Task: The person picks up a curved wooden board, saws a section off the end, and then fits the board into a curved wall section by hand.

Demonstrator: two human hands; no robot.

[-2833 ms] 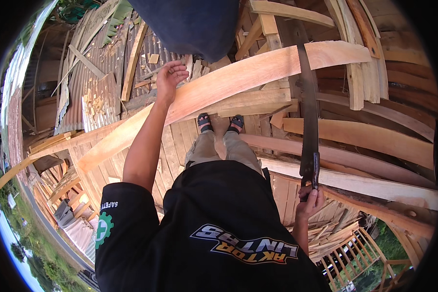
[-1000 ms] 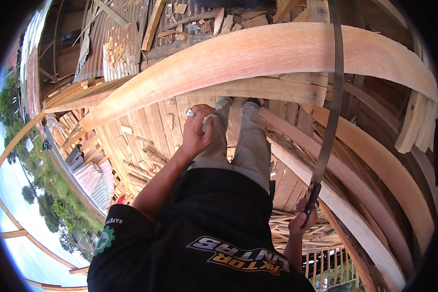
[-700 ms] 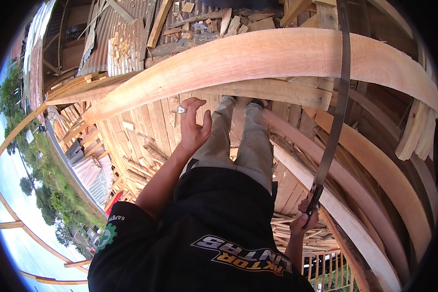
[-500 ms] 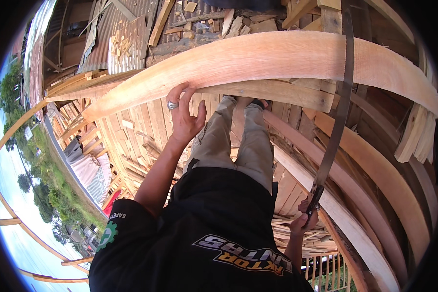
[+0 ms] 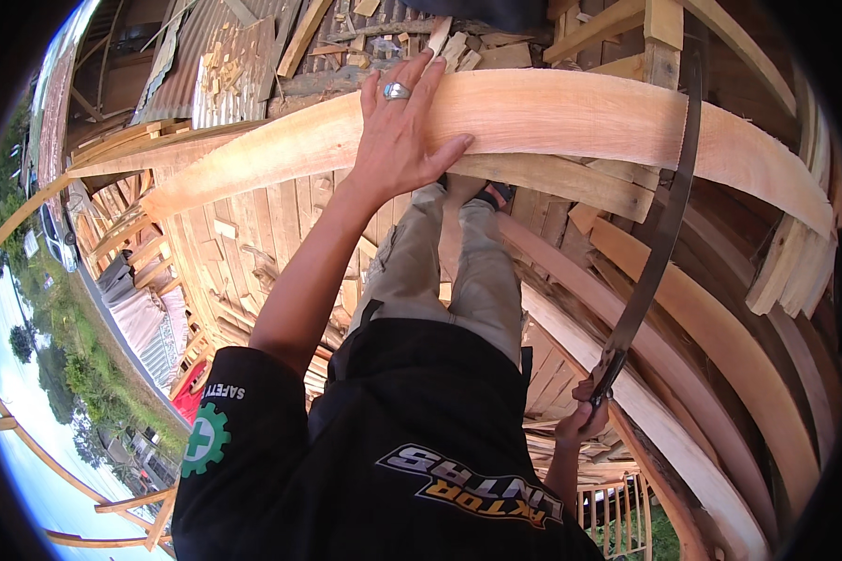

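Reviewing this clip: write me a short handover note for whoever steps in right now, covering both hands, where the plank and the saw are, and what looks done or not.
Left hand: open, palm flat on the long curved plank, fingers spread over its upper edge, ring on one finger.
Right hand: closed on the handle of the long saw, low at the person's side; the blade runs up across the plank's right part. Whether it touches the wood is unclear.
Plank: lies across the wooden frame ribs, in front of the person's legs.
Done: no cut is visible in the plank.
Left: any sawing.

No packages, signs or screens — only printed emblems on the black shirt (image 5: 393,449).
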